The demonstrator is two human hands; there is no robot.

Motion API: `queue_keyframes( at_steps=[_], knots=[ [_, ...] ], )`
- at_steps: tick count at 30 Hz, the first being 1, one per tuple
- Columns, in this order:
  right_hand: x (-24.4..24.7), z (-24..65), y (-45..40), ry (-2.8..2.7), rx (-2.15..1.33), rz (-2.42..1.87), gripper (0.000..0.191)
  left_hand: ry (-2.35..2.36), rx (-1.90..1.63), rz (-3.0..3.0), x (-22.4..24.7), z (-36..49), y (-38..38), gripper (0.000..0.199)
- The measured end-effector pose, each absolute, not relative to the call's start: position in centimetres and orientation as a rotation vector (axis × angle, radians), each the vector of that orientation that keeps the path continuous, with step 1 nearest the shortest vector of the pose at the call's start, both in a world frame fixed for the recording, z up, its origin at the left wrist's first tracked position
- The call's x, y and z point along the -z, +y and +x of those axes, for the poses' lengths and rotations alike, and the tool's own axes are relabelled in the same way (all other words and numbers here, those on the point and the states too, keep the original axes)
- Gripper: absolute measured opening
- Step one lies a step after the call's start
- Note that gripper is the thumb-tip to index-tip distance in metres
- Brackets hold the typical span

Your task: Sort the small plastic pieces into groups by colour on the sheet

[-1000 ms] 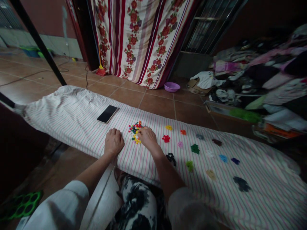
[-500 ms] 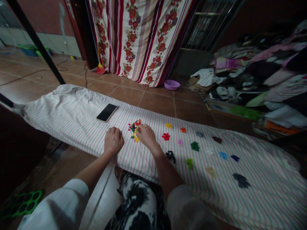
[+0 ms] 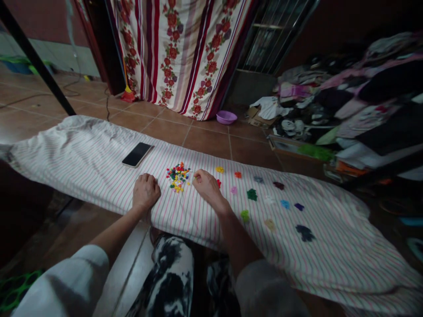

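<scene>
My right hand (image 3: 209, 188) is pinched just right of a mixed pile of small coloured pieces (image 3: 177, 177), with a bit of yellow-green showing at its fingertips. It partly covers a small red heap (image 3: 218, 182). Loosely curled into a fist, my left hand (image 3: 145, 190) rests on the striped cloth (image 3: 109, 180) left of the pile; no object shows in it. Single-colour heaps lie to the right, among them yellow (image 3: 220, 169), orange (image 3: 237, 175), dark green (image 3: 251, 194), lime green (image 3: 245, 215) and light blue (image 3: 284, 204). My right forearm hides the black heap.
A phone (image 3: 137, 155) lies on the cloth behind my left hand. More heaps sit farther right, including a large dark one (image 3: 304, 233). Beyond the cloth's far edge are a purple basin (image 3: 226, 117), a floral curtain (image 3: 188, 57) and piled clothes (image 3: 346, 97).
My right hand has come out of the mixed pile and moved right, fingers still pinched. My left hand stays resting on the cloth. The camera view has turned slightly right.
</scene>
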State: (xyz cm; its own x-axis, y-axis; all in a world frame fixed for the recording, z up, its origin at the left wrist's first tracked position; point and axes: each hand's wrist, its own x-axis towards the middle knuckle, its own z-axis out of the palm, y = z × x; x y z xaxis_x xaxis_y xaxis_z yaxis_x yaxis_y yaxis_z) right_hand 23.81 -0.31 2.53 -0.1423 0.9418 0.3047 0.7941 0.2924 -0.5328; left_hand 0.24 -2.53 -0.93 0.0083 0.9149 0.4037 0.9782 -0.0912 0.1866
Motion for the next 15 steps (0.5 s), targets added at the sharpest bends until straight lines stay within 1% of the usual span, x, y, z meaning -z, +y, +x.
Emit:
queue_keyframes(
  at_steps=[6,10,11,13,15],
  knots=[
    [-3.6,28.7,-1.9,-1.922,-0.183,-1.537,0.015,-1.990,0.797,-2.158,1.2,-0.5,-2.8,0.020],
    [-4.4,32.7,-3.6,-1.858,-0.131,-1.612,0.017,-2.149,1.039,-2.167,0.6,-0.1,-2.6,0.022],
    [-4.6,33.8,-4.1,-1.838,-0.121,-1.641,0.018,-2.246,1.141,-2.145,-0.1,0.6,-2.9,0.022],
    [-5.0,35.7,-5.2,-1.811,-0.108,-1.699,0.019,-2.401,1.460,-2.157,-2.2,3.0,-4.5,0.024],
    [-5.3,37.3,-6.3,-1.802,-0.110,-1.752,0.021,-2.338,1.837,-2.485,-4.7,6.3,-7.4,0.022]
  ],
)
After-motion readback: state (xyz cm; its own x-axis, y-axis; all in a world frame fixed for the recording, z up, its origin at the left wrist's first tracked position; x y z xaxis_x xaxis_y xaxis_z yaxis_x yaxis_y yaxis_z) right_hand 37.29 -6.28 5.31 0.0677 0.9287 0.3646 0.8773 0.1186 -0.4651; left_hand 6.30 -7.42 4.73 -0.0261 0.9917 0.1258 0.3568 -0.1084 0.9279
